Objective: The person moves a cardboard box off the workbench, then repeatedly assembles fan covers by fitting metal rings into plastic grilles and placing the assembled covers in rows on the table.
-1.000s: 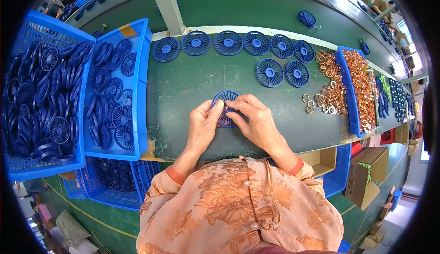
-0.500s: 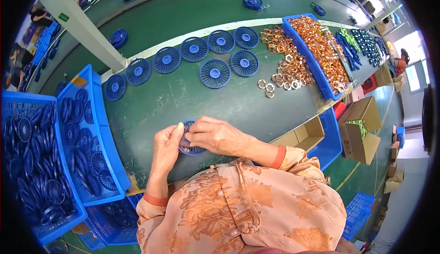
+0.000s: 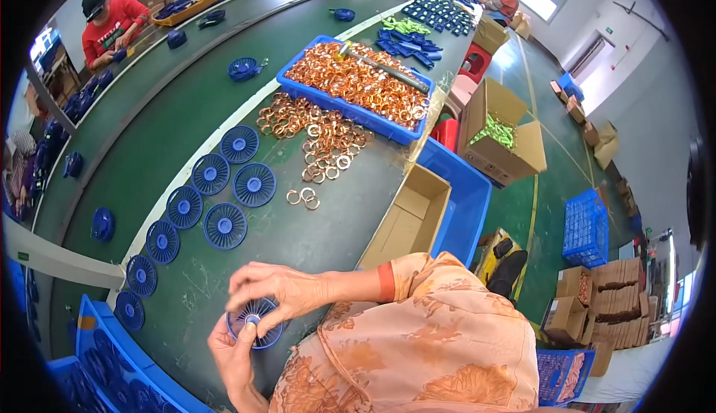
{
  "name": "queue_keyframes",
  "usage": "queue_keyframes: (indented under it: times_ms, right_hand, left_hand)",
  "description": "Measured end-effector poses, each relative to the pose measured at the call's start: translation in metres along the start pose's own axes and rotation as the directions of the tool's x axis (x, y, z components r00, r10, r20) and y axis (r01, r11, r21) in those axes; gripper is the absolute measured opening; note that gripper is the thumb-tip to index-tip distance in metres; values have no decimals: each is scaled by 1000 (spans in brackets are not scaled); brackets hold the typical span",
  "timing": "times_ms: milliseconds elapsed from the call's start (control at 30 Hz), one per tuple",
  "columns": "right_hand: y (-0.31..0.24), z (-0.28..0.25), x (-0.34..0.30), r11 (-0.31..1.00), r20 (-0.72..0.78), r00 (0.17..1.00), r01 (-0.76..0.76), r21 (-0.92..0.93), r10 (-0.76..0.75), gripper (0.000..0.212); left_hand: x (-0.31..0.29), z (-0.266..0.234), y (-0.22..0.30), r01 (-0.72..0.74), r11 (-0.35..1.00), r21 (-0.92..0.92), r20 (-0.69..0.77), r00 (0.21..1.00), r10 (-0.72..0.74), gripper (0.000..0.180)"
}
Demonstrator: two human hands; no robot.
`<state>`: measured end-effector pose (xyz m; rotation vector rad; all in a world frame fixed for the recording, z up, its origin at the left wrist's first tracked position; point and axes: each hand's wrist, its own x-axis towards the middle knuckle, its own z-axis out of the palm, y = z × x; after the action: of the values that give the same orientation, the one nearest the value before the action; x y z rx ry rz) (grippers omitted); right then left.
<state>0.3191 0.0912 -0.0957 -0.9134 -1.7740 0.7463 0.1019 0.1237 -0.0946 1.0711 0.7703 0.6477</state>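
Low over the near edge of the green table, my left hand (image 3: 231, 361) holds a round blue fan grille (image 3: 271, 334) by its side, the thumb lying on its middle. My right hand (image 3: 287, 292) curls over the grille's far side, with its thumb pressing near the hub. A small shiny spot shows at the hub beneath the thumbs, too covered to name. Beyond my hands, several like grilles (image 3: 225, 226) lie flat in a curved row along the table's far edge. Loose copper-coloured rings (image 3: 309, 197) lie farther off.
A blue tray (image 3: 406, 131) heaped with copper rings holds a hammer (image 3: 388, 68) on top. Blue crates (image 3: 142, 372) of grilles stand at lower left. Cardboard boxes (image 3: 514, 159) and a blue bin (image 3: 470, 219) sit right. A co-worker in red (image 3: 115, 29) sits across the conveyor.
The view has turned to the right, so the ring tray and right-hand floor show more. My left hand still holds the grille; my right hand has spread over its far side.
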Motion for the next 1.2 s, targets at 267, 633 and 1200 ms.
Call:
queue_keyframes:
  times_ms: [267,633,1200]
  right_hand:
    - [28,-69,-35,707,-528,848,-403,-581,48,23]
    - [55,-92,-30,433,-473,876,-464,-773,93,13]
    - [61,-100,-54,669,-413,643,-213,712,645,22]
  left_hand:
    - [-1,8,10,-80,964,252,-296,942,156,34]
    - [47,-20,-4,-199,186,962,-2,679,735,36]
    - [16,-27,24,-204,302,931,-71,712,699,53]
